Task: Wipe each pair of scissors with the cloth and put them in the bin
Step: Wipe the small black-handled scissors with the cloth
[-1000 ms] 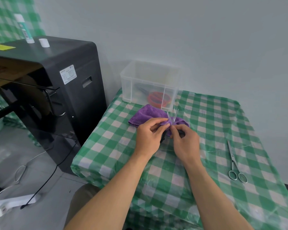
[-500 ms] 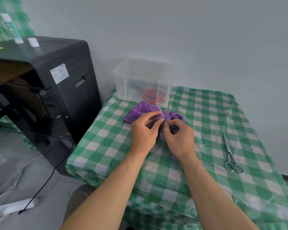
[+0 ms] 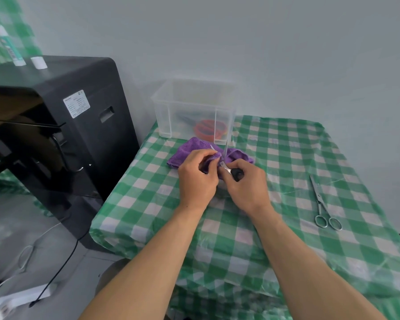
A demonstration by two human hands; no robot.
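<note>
Head view: at centre, the left hand (image 3: 198, 179) pinches a purple cloth (image 3: 189, 150) round one blade of the open black-handled scissors (image 3: 226, 155), and the right hand (image 3: 245, 183) grips their handle. The clear bin (image 3: 194, 107) sits at twelve o'clock. Steel scissors (image 3: 321, 199) lie at three o'clock on the desk (image 3: 286, 158). If the cloth slips, the bare blade could nick the fingers (image 3: 213, 157).

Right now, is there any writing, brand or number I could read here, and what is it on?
White label on the black machine's side: printed lines, too small to read.
Tube standing on the machine's top: print too blurred to read.
No other writing shows.
</note>
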